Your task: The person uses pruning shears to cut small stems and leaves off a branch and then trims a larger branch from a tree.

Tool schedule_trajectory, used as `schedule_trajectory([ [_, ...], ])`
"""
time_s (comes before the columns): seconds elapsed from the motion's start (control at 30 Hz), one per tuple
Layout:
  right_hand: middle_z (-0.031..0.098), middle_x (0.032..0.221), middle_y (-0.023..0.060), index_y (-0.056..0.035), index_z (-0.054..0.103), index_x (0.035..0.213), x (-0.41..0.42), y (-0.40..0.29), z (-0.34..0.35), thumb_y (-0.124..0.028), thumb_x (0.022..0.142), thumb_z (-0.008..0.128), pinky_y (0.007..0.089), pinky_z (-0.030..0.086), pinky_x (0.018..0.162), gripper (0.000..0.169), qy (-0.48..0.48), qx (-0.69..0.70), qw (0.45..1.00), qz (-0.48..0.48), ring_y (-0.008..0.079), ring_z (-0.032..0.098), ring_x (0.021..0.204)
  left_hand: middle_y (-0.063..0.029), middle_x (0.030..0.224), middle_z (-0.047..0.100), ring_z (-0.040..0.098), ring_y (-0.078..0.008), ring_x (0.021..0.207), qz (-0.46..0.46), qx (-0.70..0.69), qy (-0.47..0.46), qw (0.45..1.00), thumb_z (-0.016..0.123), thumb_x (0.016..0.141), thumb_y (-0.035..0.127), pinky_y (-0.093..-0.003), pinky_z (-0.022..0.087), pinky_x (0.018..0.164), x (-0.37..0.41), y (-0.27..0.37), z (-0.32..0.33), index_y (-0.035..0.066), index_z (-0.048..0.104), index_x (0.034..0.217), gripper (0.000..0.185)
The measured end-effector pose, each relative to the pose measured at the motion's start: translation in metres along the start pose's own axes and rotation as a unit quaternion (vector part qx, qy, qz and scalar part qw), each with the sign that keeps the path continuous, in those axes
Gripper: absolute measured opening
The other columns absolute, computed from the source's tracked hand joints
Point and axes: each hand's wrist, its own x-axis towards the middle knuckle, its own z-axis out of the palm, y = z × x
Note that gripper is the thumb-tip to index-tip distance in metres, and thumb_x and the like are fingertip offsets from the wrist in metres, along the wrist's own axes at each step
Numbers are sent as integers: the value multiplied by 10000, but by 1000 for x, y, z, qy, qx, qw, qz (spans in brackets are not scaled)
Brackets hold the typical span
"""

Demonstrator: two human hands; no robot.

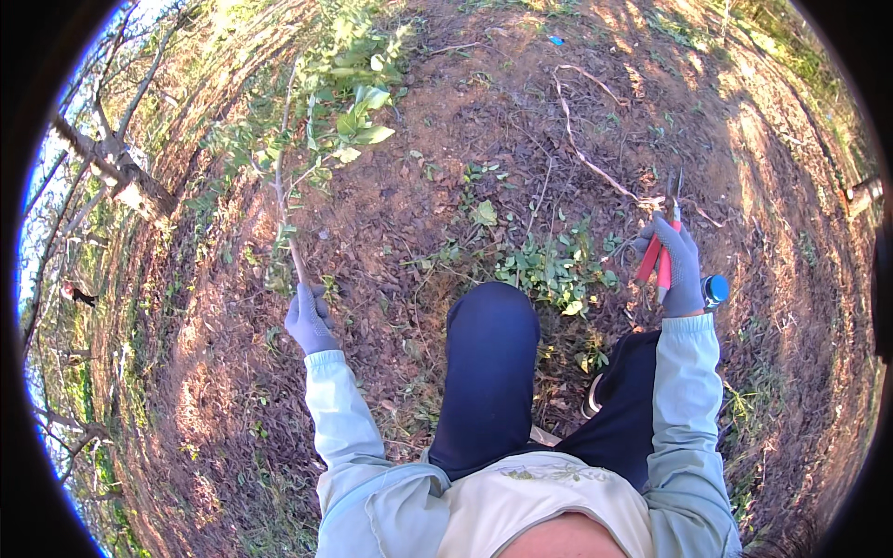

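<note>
My left hand (310,317), in a grey dotted work glove, is closed around the lower end of a leafy branch (280,178). The branch stretches away from me, with broad green leaves at its far end. My right hand (675,261), gloved alike, holds pruning shears (663,258) with red handles, their metal blades pointing away from me. Close to the blades is a long pale strip, perhaps twine or a vine (582,157), that winds over the ground; whether the shears or fingers touch it is unclear. Cut-looking leafy sprigs (558,268) lie on the soil beyond my knees.
Brown soil with leaf litter surrounds me. A tree trunk (143,192) with bare limbs stands at the left, and another piece of wood (865,195) shows at the far right. A small blue scrap (556,40) lies far ahead.
</note>
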Motion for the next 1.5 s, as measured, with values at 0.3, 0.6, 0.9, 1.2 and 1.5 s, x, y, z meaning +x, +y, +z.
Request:
schedule_trajectory([
  [0.3, 599, 823, 35, -9, 568, 1094, 4, 6, -3, -212, 870, 697, 254, 502, 610, 328, -17, 26, 1000, 2, 139, 623, 696, 54, 517, 429, 311, -24, 390, 104, -31, -55, 993, 581, 962, 352, -200, 189, 361, 41, 70, 72, 5, 673, 863, 372],
  [0.6, 591, 862, 33, -13, 557, 1121, 0, -1, 0, -262, 853, 717, 258, 498, 626, 400, 3, 17, 1000, 11, 136, 621, 709, -77, 616, 614, 559, -164, 562, 119, 287, -97, 945, 563, 928, 453, -335, 434, 545, 130, 1, 139, 4, 733, 860, 485],
  [0.9, 602, 877, 31, -18, 571, 1106, 6, 2, -16, -269, 840, 734, 254, 495, 631, 401, -7, 1, 1000, 5, 126, 617, 715, -166, 685, 663, 641, -251, 668, 10, 538, -212, 816, 603, 894, 464, -385, 491, 652, 50, -134, 46, -20, 716, 842, 500],
  [1.2, 601, 901, 29, -17, 563, 1139, 4, -1, -15, -273, 864, 704, 252, 506, 645, 401, -8, -10, 1000, 7, 125, 622, 728, 30, 563, 517, 438, -58, 480, 54, 256, -155, 953, 661, 915, 330, -236, 333, 437, 2, -63, 43, -32, 713, 820, 377],
  [1.5, 604, 864, 29, -8, 580, 1102, 6, 9, 0, -312, 781, 792, 248, 463, 591, 490, -51, -28, 998, 22, 104, 585, 666, 33, 550, 485, 394, -36, 470, 12, 138, -172, 975, 665, 921, 285, -221, 257, 432, -24, -35, 68, -52, 690, 793, 361],
])
